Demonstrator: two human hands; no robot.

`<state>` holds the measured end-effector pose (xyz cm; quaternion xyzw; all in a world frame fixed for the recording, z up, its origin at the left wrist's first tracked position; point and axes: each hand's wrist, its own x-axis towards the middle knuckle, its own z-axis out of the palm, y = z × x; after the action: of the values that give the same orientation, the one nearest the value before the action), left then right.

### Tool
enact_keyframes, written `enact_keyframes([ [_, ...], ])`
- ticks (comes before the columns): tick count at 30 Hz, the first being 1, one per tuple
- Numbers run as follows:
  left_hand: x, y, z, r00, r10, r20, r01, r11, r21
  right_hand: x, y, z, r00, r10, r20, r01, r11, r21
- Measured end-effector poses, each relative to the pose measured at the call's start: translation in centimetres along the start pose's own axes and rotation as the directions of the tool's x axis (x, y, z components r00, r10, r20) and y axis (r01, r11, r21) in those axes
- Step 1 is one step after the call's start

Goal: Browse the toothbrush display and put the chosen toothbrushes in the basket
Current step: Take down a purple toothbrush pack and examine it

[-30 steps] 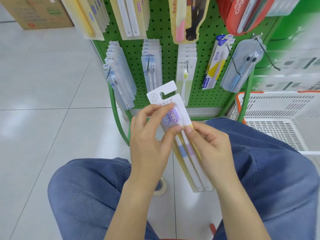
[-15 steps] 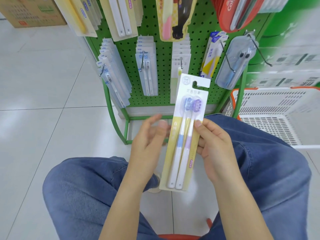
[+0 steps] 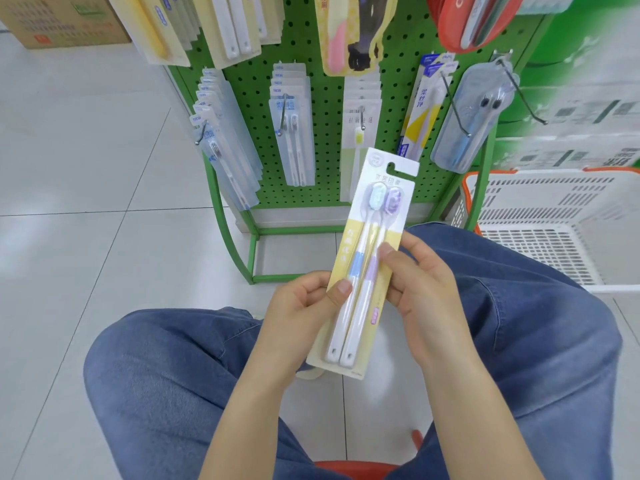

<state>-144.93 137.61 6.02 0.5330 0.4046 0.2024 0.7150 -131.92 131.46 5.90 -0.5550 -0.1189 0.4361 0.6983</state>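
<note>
While we sit with both knees in blue denim, we hold a long white-and-yellow card blister pack of two toothbrushes (image 3: 367, 258) between both hands, above the gap between our legs and in front of the green pegboard display rack (image 3: 322, 109). Our left hand (image 3: 304, 306) grips the pack's left edge low on its length, thumb laid across the front near the blue-banded handle and fingers curled behind the card. Our right hand (image 3: 422, 292) pinches the right edge a little higher, thumb tip pressing the front beside the lilac-banded handle, the other fingers wrapped behind. Most of the pack rises above both grips, and only the handle ends hang below them. Its long axis runs nearly upright in our view, leaning to the right at the top: the hook-slot end points up and away towards the rack, and the handle ends point down towards our lap. The printed front faces us. Two white brushes lie side by side under clear plastic, the left with a pale blue capped head and a blue grip band, the right with a purple capped head and a lilac band; the card is white above and yellow below. A white slatted plastic shopping basket with an orange rim (image 3: 568, 216) stands well apart to our right, beside the rack.
</note>
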Motion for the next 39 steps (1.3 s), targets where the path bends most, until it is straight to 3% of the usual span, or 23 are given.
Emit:
enact_keyframes([
  [5, -0.2, -0.3, 0.1, 0.998, -0.016, -0.066, 0.012, 0.998, -0.057, 0.0, 0.8, -0.1, 0.999, 0.029, 0.02, -0.029, 1.0, -0.005],
  [12, -1.0, -0.3, -0.6, 0.995, -0.041, 0.09, 0.041, 0.999, 0.004, 0.2, 0.8, -0.5, 0.999, -0.006, -0.051, 0.008, 0.999, 0.031],
  [14, -1.0, -0.4, -0.4, 0.998, -0.027, 0.056, 0.027, 1.0, -0.013, 0.2, 0.8, -0.4, 0.999, -0.015, -0.048, 0.015, 1.0, 0.01],
  [18, -0.2, -1.0, -0.1, 0.982, 0.122, -0.141, -0.106, 0.987, 0.12, 0.1, 1.1, 0.3, 0.999, -0.045, 0.026, 0.048, 0.993, -0.109],
  [22, -0.1, -2.0, 0.3, 0.94, 0.315, -0.132, -0.246, 0.893, 0.376, 0.0, 1.4, 0.6, 0.995, 0.033, 0.097, -0.03, 0.999, -0.039],
  [25, -0.2, -2.6, 0.6, 0.923, 0.371, -0.103, -0.289, 0.844, 0.452, 0.0, 1.1, 0.6, 0.995, 0.05, 0.089, -0.054, 0.997, 0.049],
  [29, -0.6, -2.0, 0.8, 0.959, 0.282, -0.015, -0.252, 0.878, 0.406, 0.2, 1.0, 0.1, 0.997, 0.078, 0.001, -0.078, 0.991, 0.106],
  [33, -0.5, -1.5, 0.0, 0.959, 0.269, -0.091, -0.225, 0.914, 0.337, 0.3, 1.1, -0.2, 0.997, 0.064, -0.037, -0.062, 0.997, 0.054],
  [35, -0.4, -1.2, -0.6, 0.978, 0.173, -0.114, -0.142, 0.962, 0.234, 0.4, 1.0, -0.3, 0.998, 0.054, -0.039, -0.052, 0.998, 0.042],
  [39, -0.9, -0.5, -1.2, 1.0, -0.025, 0.006, 0.024, 0.999, 0.021, 0.5, 1.0, -0.4, 0.998, 0.057, 0.007, -0.057, 0.998, 0.026],
])
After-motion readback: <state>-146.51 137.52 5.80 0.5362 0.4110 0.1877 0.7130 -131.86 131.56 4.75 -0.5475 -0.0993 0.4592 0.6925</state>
